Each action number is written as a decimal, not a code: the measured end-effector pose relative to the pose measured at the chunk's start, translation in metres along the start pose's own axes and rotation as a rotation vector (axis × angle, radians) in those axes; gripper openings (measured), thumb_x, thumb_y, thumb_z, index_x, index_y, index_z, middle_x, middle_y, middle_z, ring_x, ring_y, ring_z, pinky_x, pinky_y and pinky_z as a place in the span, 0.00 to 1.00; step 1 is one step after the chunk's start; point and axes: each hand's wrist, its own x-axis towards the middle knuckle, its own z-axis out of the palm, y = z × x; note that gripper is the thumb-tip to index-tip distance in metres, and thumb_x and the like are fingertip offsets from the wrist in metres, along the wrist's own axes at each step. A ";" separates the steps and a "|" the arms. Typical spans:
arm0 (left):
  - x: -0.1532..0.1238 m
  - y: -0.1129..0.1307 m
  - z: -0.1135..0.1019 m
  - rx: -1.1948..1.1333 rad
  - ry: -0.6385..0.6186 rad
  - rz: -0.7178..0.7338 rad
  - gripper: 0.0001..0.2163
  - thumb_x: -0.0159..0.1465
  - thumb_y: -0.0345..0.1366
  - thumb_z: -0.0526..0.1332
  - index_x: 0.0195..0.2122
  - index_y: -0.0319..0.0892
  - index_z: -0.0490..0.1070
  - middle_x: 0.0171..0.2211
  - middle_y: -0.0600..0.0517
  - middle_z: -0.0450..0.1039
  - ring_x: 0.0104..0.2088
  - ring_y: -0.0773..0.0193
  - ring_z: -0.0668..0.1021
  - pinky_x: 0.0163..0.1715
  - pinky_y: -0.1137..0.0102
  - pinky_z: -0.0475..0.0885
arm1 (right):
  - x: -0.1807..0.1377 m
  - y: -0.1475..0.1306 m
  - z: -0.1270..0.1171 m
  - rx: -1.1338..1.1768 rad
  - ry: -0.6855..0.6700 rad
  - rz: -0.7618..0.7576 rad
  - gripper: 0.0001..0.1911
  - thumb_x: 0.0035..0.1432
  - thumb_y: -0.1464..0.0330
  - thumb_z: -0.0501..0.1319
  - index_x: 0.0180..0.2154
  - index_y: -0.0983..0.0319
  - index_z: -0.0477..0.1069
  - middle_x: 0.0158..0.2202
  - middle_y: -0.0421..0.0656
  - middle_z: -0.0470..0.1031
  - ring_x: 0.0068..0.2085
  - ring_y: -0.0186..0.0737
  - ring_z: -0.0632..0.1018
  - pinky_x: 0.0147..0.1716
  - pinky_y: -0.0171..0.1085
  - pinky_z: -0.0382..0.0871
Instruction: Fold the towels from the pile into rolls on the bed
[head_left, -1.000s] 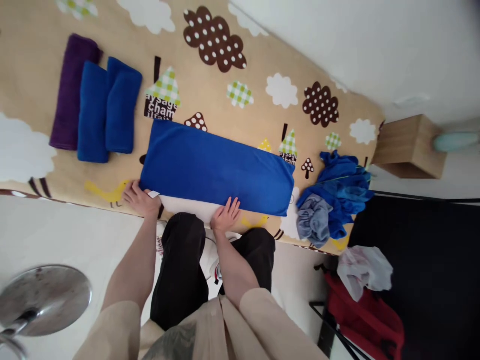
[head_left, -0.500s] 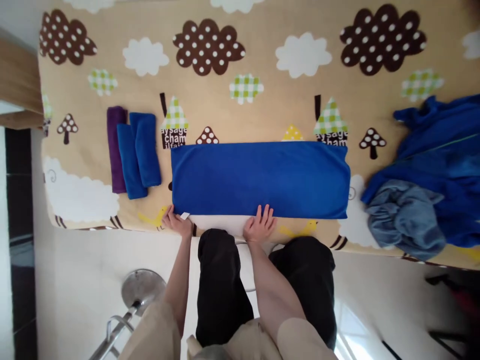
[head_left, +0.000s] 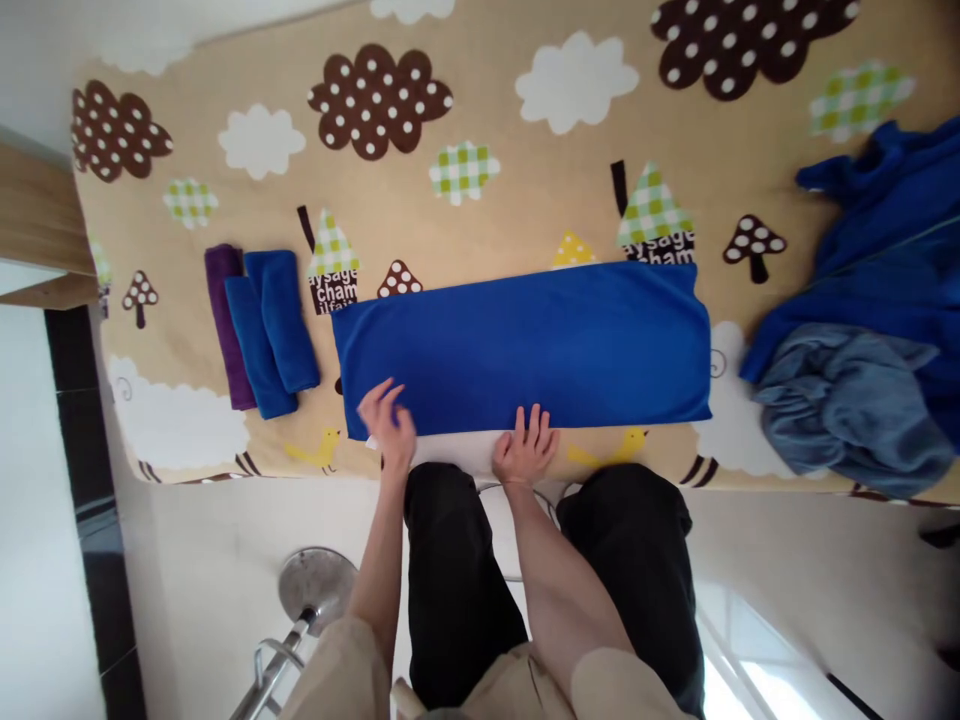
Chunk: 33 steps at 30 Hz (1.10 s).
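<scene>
A blue towel, folded into a long flat strip, lies crosswise in front of me on the patterned bedspread. My left hand is over its near edge toward the left end, fingers apart and slightly curled, with nothing in them; whether it touches the cloth I cannot tell. On the near edge by the middle, my right hand rests with its fingers spread, the tips on the towel. A bit of white tag shows beside my left hand.
Rolled blue towels and a rolled purple towel lie together at the left. At the right are a heap of blue cloth and a crumpled grey-blue cloth. A metal stand is on the floor at lower left.
My left hand has moved from the towel's near left corner to the right and up over the cloth. My right hand stays in place. The view has tilted somewhat.
</scene>
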 end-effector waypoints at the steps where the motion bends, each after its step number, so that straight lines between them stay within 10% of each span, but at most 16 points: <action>1: 0.010 0.015 0.006 -0.002 -0.097 0.115 0.22 0.70 0.33 0.51 0.62 0.49 0.71 0.68 0.44 0.63 0.71 0.48 0.61 0.72 0.45 0.52 | 0.000 0.000 0.000 0.002 0.003 -0.001 0.32 0.62 0.67 0.53 0.67 0.63 0.67 0.70 0.56 0.62 0.72 0.57 0.60 0.66 0.65 0.53; 6: 0.072 0.021 0.033 0.086 -0.123 0.150 0.28 0.73 0.43 0.52 0.74 0.45 0.55 0.77 0.47 0.41 0.76 0.47 0.40 0.73 0.41 0.37 | -0.001 0.001 0.001 0.008 0.009 -0.005 0.32 0.62 0.66 0.53 0.66 0.64 0.67 0.69 0.56 0.63 0.71 0.58 0.60 0.66 0.65 0.53; 13: 0.152 -0.071 0.020 0.120 -0.156 0.017 0.33 0.73 0.48 0.53 0.75 0.38 0.50 0.77 0.43 0.38 0.76 0.48 0.40 0.74 0.46 0.34 | -0.002 0.002 0.001 -0.006 0.001 -0.002 0.31 0.63 0.65 0.52 0.66 0.64 0.68 0.69 0.57 0.64 0.71 0.58 0.61 0.66 0.66 0.53; 18: 0.189 -0.081 0.006 0.104 -0.132 -0.014 0.32 0.74 0.46 0.50 0.75 0.34 0.49 0.76 0.40 0.42 0.76 0.49 0.40 0.73 0.45 0.33 | -0.002 0.000 0.003 -0.017 0.020 -0.012 0.31 0.64 0.65 0.52 0.66 0.65 0.67 0.69 0.57 0.63 0.71 0.58 0.60 0.67 0.65 0.53; 22: 0.137 -0.031 0.018 0.022 0.003 0.053 0.32 0.75 0.46 0.46 0.76 0.35 0.46 0.77 0.40 0.34 0.76 0.48 0.34 0.72 0.42 0.31 | -0.001 -0.003 0.003 -0.019 -0.005 -0.002 0.31 0.64 0.66 0.52 0.67 0.64 0.66 0.70 0.56 0.63 0.72 0.57 0.59 0.67 0.65 0.52; 26: 0.041 0.019 0.044 -0.084 -0.258 0.339 0.28 0.73 0.44 0.51 0.73 0.46 0.57 0.76 0.46 0.42 0.76 0.48 0.44 0.74 0.44 0.38 | 0.003 -0.003 0.003 -0.032 -0.010 -0.013 0.32 0.64 0.67 0.53 0.68 0.63 0.65 0.71 0.55 0.61 0.73 0.56 0.57 0.68 0.63 0.51; 33: 0.001 0.017 0.075 -0.133 -0.226 0.349 0.29 0.68 0.34 0.52 0.72 0.43 0.60 0.71 0.44 0.59 0.73 0.51 0.59 0.74 0.46 0.47 | 0.005 -0.002 -0.002 -0.050 -0.003 -0.024 0.32 0.65 0.66 0.52 0.69 0.63 0.64 0.72 0.54 0.60 0.74 0.56 0.56 0.69 0.63 0.50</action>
